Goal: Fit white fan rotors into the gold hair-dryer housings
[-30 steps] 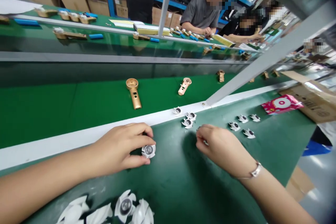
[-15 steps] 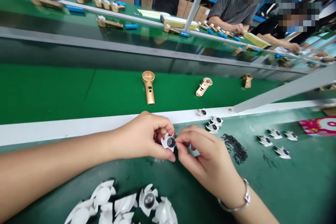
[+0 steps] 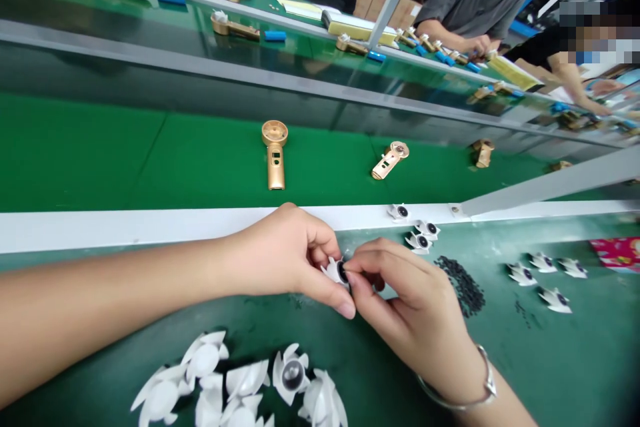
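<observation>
Gripping a small white plastic fan impeller with a dark round hub, the left hand is partly closed, its fingers curled behind the blades and its thumb stretched along the near side. The right hand meets it from the other side, thumb and forefinger pinched together at the hub; whether a tiny part sits between those tips cannot be told, as they cover the spot. Its other fingers are bent in toward the palm. A thin silver metal bracelet circles the right wrist.

The held impeller is just above the dark green tabletop, between the two hands. Nearer the body, below the left forearm, lies a loose heap of white impellers, some hub up. Just beyond the right hand, a scattered pile of tiny black pieces spreads on the tabletop. Past the white rail, a gold fan-shaped shell with a round head lies on the bright green belt.
</observation>
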Available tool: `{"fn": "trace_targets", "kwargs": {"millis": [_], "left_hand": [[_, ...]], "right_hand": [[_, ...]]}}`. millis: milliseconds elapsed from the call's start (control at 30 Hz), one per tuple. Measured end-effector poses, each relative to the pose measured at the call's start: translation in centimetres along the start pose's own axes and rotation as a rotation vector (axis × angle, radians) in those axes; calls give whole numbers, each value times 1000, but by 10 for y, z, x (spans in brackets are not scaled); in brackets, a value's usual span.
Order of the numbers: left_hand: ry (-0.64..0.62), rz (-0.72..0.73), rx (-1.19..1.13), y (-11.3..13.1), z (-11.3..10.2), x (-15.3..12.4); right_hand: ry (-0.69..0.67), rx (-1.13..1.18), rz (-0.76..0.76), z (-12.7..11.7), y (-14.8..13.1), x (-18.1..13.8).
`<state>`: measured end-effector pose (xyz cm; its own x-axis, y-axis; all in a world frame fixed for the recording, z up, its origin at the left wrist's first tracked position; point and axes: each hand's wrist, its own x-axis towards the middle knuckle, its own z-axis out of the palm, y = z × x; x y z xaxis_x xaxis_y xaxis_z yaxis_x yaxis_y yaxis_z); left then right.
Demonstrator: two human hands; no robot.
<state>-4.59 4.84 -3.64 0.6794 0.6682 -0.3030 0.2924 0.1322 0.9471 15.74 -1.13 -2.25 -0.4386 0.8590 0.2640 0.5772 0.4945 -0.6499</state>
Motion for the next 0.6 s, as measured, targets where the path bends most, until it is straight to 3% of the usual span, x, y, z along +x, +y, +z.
{"fn": "trace_targets", "kwargs": {"millis": [233,467,533,600], "left_hand": [[23,9,-62,-8,3,1],[59,-52,-201,-3,1,7],[93,-37,-288,0,-1,8],[123,-50,-399,5,-4,7]], "right_hand": [[-24,4,14,-1,2,1],[-17,-108,-201,-5,-1,-10],[16,-86,-101,-10,3,2],[106,-133,194,-16,13,29]]}}
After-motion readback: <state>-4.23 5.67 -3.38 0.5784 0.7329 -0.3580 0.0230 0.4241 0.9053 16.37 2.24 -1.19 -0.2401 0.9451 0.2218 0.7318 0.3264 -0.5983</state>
